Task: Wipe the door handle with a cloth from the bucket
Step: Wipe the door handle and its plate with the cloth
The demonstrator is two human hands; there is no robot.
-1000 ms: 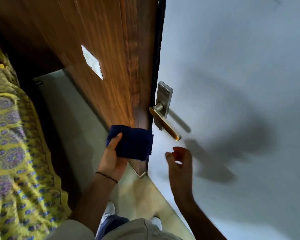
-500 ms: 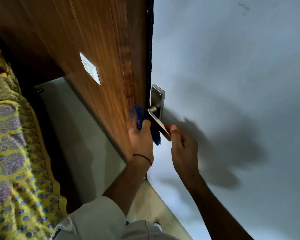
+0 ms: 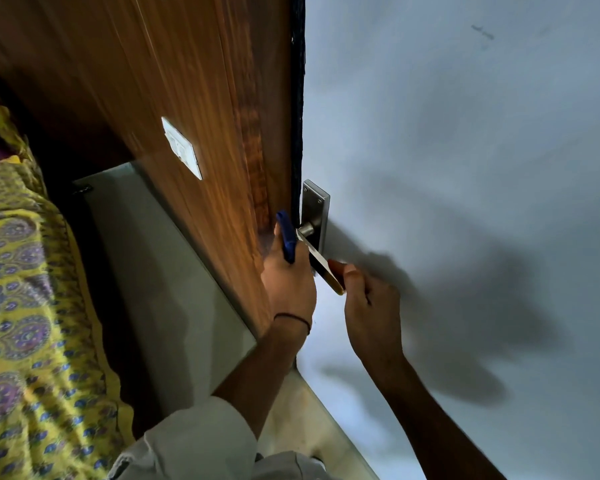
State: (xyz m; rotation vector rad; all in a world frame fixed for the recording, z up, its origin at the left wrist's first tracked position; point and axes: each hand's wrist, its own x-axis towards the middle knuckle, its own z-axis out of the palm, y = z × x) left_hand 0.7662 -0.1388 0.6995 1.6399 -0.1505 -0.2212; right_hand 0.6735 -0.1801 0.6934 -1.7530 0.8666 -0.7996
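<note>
A metal lever door handle (image 3: pixel 321 259) on a steel backplate (image 3: pixel 315 206) juts from the pale door (image 3: pixel 465 168). My left hand (image 3: pixel 288 282) is shut on a dark blue cloth (image 3: pixel 287 239), which it presses against the handle near its pivot from the left side. Only a narrow strip of the cloth shows above my fingers. My right hand (image 3: pixel 369 306) pinches the free, brass-coloured end of the lever between thumb and fingers. No bucket is in view.
A wooden panel (image 3: pixel 174 98) with a white switch plate (image 3: pixel 182 148) stands left of the door edge. A yellow patterned bedspread (image 3: pixel 25 323) fills the lower left. Pale floor tiles (image 3: pixel 174 289) run between them. Hand shadows fall on the door.
My left hand rose with the cloth from below the handle to its pivot. My right hand moved up and took hold of the lever's end. The view shifted closer.
</note>
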